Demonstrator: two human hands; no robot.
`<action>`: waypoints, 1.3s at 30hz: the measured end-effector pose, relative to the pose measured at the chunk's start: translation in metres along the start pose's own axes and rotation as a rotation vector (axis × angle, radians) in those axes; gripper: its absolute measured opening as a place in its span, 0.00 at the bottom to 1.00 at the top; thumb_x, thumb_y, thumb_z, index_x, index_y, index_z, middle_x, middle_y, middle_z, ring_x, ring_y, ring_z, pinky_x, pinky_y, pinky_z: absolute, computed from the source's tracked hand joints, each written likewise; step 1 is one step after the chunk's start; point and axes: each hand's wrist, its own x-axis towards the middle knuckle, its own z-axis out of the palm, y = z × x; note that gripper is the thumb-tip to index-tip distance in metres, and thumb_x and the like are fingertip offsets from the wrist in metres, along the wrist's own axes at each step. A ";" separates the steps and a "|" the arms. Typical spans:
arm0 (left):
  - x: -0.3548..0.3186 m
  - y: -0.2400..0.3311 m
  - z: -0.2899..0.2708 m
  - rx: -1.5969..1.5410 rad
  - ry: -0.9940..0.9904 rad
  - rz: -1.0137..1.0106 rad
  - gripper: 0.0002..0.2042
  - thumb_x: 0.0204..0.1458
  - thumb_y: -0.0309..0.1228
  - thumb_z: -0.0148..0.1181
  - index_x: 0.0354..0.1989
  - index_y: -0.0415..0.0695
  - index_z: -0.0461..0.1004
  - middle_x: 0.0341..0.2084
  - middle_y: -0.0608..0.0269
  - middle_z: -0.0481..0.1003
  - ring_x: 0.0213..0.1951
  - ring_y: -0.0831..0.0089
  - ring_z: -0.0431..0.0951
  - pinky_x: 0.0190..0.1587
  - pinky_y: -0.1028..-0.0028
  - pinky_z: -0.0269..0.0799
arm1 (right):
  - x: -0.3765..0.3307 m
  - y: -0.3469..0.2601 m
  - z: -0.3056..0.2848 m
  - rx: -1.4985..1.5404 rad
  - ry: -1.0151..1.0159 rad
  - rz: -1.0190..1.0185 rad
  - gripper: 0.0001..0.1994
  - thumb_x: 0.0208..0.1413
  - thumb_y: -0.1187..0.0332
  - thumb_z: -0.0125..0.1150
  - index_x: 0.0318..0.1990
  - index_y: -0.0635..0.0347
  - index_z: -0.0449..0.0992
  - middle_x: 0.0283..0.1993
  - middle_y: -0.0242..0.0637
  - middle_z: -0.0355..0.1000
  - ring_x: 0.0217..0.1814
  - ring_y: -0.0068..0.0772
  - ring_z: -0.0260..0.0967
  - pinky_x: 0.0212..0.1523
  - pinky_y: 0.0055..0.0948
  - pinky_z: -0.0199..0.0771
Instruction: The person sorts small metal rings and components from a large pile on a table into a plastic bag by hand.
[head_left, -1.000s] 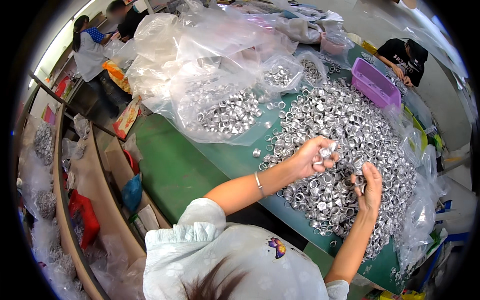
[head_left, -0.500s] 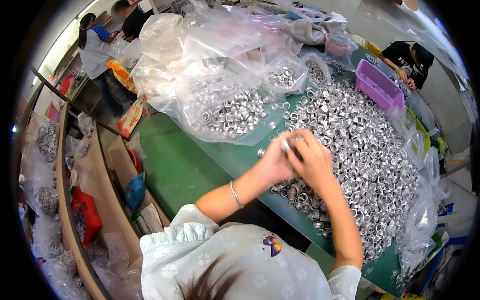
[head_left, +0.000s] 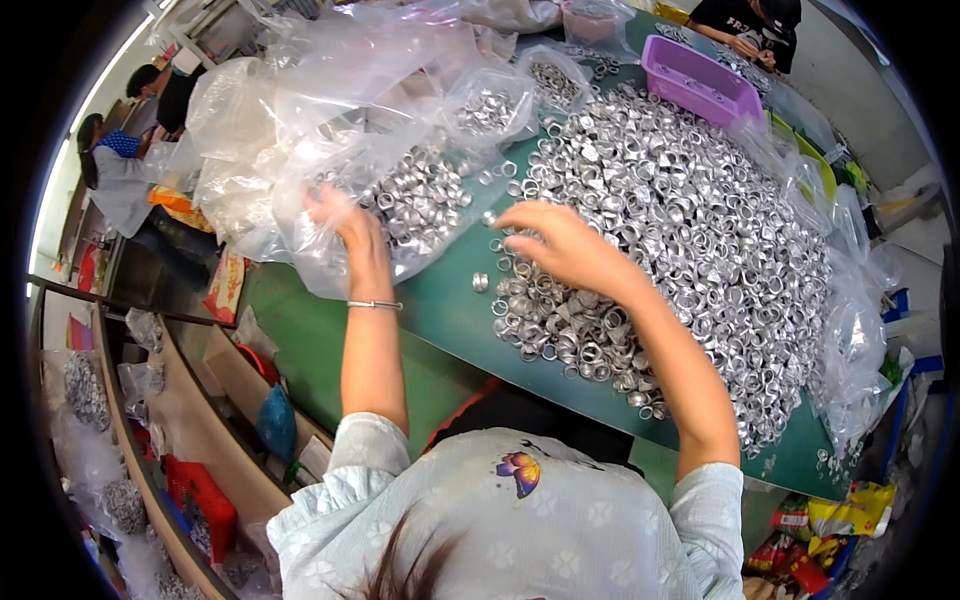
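A big heap of silver metal rings (head_left: 690,250) covers the right part of the green table (head_left: 440,300). My right hand (head_left: 565,250) is over the heap's left edge, open, its fingers stretched toward a loose ring (head_left: 489,217) beside the fingertips. Another ring (head_left: 480,282) lies alone on the tabletop, nearer me. My left hand (head_left: 345,220) is at a clear plastic bag (head_left: 310,250), next to the rings spread on it (head_left: 420,200). Its fingers look apart though slightly blurred, and I see nothing in them.
A purple basket (head_left: 700,82) stands behind the heap. Large clear plastic bags (head_left: 330,70) pile up at the back left. Across the table a person in black (head_left: 750,35) handles small pieces. A wooden shelf (head_left: 215,420) with bagged parts and a red basket (head_left: 200,500) is at left.
My hands, earlier together over the near edge of the heap, have separated. The left has moved left to the plastic bag; the right has opened at the heap's edge. The view has shifted.
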 end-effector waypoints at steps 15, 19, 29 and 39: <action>-0.140 0.087 0.045 0.275 -0.486 0.061 0.25 0.48 0.18 0.46 0.58 0.34 0.57 0.59 0.48 0.56 0.63 0.61 0.52 0.63 0.67 0.48 | -0.079 0.013 -0.022 -1.066 0.155 0.312 0.05 0.37 0.71 0.63 0.23 0.62 0.75 0.34 0.35 0.63 0.42 0.36 0.59 0.44 0.36 0.57; -0.182 0.098 0.012 0.332 -0.746 0.161 0.14 0.45 0.12 0.47 0.39 0.37 0.74 0.35 0.55 0.74 0.42 0.66 0.75 0.42 0.74 0.69 | -0.077 0.009 -0.027 -1.032 0.256 0.340 0.04 0.38 0.72 0.59 0.22 0.62 0.77 0.35 0.36 0.66 0.44 0.35 0.60 0.46 0.37 0.56; -0.197 0.068 -0.040 0.984 -1.052 0.364 0.16 0.44 0.13 0.51 0.44 0.38 0.71 0.46 0.52 0.70 0.49 0.56 0.69 0.50 0.66 0.65 | -0.118 -0.012 -0.047 1.077 0.944 0.524 0.17 0.42 0.83 0.42 0.43 0.71 0.67 0.37 0.44 0.67 0.36 0.31 0.65 0.30 0.22 0.67; -0.200 0.059 -0.041 0.663 -1.186 0.055 0.27 0.36 0.07 0.42 0.49 0.39 0.68 0.48 0.49 0.67 0.51 0.54 0.67 0.53 0.66 0.62 | -0.105 -0.031 -0.003 -0.623 0.407 0.481 0.09 0.43 0.72 0.63 0.33 0.66 0.75 0.31 0.42 0.62 0.35 0.38 0.61 0.36 0.33 0.59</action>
